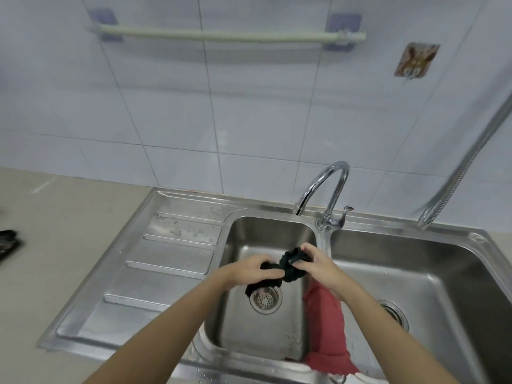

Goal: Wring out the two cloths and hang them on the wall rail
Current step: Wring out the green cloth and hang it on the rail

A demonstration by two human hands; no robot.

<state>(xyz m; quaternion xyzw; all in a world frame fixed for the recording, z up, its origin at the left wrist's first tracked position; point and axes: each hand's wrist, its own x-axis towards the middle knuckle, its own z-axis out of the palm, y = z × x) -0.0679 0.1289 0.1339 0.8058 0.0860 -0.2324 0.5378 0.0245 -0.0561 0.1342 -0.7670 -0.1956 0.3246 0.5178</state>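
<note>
A dark cloth [288, 268] is twisted between both hands above the small middle basin [266, 234]. My left hand [249, 270] grips its left end and my right hand [315, 261] grips its bunched right end. One tail of it hangs down toward the drain strainer [266, 299]. A red cloth [327, 328] lies draped over the divider between the two basins, partly hidden by my right forearm. The pale green wall rail [230, 36] runs across the tiles high above, with nothing on it.
A chrome tap [324, 187] arches over the back of the middle basin. A larger basin [415, 273] lies to the right, a ribbed draining board [166, 250] to the left. A metal hose [465, 167] hangs at the right. A dark object [8, 242] sits on the counter's left edge.
</note>
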